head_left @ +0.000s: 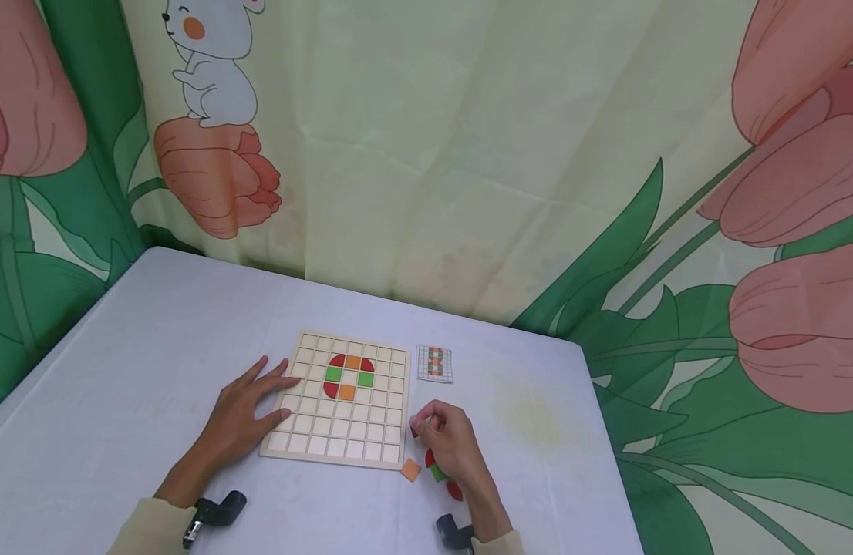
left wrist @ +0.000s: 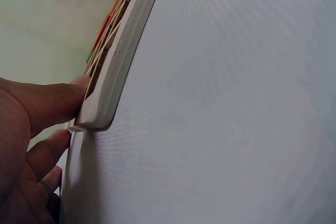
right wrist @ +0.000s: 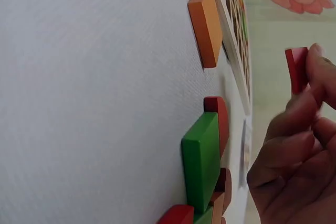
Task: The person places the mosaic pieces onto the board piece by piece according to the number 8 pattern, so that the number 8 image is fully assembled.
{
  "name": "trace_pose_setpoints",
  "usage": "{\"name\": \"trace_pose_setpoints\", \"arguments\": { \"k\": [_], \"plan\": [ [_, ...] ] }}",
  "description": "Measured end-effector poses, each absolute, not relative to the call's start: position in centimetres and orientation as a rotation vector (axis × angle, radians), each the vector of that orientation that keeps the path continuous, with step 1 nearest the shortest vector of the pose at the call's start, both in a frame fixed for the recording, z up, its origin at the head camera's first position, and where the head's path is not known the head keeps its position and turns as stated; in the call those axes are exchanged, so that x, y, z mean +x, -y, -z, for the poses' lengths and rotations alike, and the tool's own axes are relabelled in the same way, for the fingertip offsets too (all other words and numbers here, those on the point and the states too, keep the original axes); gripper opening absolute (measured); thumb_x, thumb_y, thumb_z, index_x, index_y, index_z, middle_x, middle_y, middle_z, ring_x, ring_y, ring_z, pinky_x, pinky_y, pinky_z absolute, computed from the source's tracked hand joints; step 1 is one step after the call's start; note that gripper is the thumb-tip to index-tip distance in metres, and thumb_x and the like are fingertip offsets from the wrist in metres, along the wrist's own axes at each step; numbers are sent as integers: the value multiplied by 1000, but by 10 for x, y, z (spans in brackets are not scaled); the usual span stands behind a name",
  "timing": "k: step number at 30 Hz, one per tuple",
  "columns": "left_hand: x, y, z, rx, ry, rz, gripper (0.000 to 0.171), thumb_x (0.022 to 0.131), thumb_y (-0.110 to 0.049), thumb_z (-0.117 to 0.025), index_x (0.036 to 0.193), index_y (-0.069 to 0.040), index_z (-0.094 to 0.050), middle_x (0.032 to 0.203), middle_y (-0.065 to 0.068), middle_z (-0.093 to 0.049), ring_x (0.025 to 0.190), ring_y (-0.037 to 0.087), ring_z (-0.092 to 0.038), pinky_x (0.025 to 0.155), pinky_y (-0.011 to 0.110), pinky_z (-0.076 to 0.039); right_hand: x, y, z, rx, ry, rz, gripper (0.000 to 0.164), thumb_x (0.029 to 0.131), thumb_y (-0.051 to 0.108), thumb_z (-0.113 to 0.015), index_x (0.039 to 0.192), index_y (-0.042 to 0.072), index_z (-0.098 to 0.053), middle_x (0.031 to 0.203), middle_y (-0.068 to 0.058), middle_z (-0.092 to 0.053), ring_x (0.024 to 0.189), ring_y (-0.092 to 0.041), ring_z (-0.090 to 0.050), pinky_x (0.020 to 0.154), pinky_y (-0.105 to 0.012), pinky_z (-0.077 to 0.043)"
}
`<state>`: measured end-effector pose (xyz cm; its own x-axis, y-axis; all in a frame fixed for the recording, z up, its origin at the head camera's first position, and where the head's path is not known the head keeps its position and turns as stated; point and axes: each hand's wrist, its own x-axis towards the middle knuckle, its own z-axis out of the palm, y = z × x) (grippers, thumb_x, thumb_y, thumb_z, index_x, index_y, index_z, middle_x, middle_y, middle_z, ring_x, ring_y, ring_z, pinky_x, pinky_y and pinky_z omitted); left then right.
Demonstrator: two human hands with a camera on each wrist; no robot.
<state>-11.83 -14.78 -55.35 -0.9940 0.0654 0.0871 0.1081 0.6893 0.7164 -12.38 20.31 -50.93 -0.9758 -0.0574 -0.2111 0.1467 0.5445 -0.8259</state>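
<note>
A wooden grid board point(head_left: 327, 446) lies on the table. Near its middle, a ring of red quarter-round pieces point(head_left: 331, 390), orange squares point(head_left: 353, 361) and green squares point(head_left: 333, 374) fills some cells. My left hand point(head_left: 239, 416) rests at the board's left side, fingers spread, with the thumb and fingertips touching its edge. Just off the right edge, my right hand point(head_left: 449, 441) pinches a small red piece point(right wrist: 298, 69) between thumb and finger, raised above the table. Below that hand lie loose pieces: an orange square point(head_left: 410, 470), a green block point(right wrist: 202, 161) and red ones point(head_left: 454, 491), partly hidden by the hand.
A small pattern card point(head_left: 435, 364) with a printed coloured grid lies right of the board's upper corner. White cloth covers the table point(head_left: 537, 478). A curtain point(head_left: 468, 154) printed with tulips and a white animal hangs behind the table's far edge.
</note>
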Motion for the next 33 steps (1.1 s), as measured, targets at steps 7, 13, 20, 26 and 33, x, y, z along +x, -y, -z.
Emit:
{"name": "trace_pose_setpoints", "arguments": {
  "k": [7, 13, 20, 26, 33],
  "plan": [
    [-118, 148, 553, -158, 2830, 1201, 55, 89, -15, -84, 142, -17, -68, 168, 15, -44, 163, 44, -21, 120, 78, -20, -125, -197, 511, 122, -2520, 1460, 10, 100, 23, -76, 95, 15, -72, 71, -7, -68, 63, -16, -59, 50, -20, -47],
    [-119, 148, 554, -157, 2833, 1199, 55, 89, -16, -84, 142, -18, -68, 168, 14, -44, 163, 43, -21, 121, 78, -20, -126, -190, 509, 145, -2413, 1576, 12, 100, 22, -76, 99, 11, -73, 70, -6, -74, 58, -13, -63, 52, -20, -51],
    [-119, 148, 556, -147, 2834, 1203, 55, 89, -15, -83, 142, -18, -68, 169, 14, -43, 163, 43, -21, 121, 77, -19, -127, -185, 507, 144, -2298, 1697, 15, 99, 22, -77, 101, 8, -74, 84, -8, -82, 59, -15, -70, 54, -18, -55],
    [-119, 147, 555, -149, 2837, 1204, 56, 89, -15, -83, 142, -18, -68, 169, 14, -43, 163, 43, -21, 121, 78, -19, -129, -182, 508, 81, -2336, 1681, 16, 97, 23, -80, 98, 8, -74, 84, -7, -82, 56, -15, -68, 57, -20, -59],
    [-119, 148, 555, -156, 2839, 1182, 56, 89, -16, -83, 143, -18, -67, 169, 14, -42, 163, 43, -21, 120, 78, -20, -133, -165, 502, -67, -2477, 1541, 13, 93, 26, -84, 95, 16, -75, 81, -7, -78, 59, -15, -63, 56, -20, -56]
  ]
}}
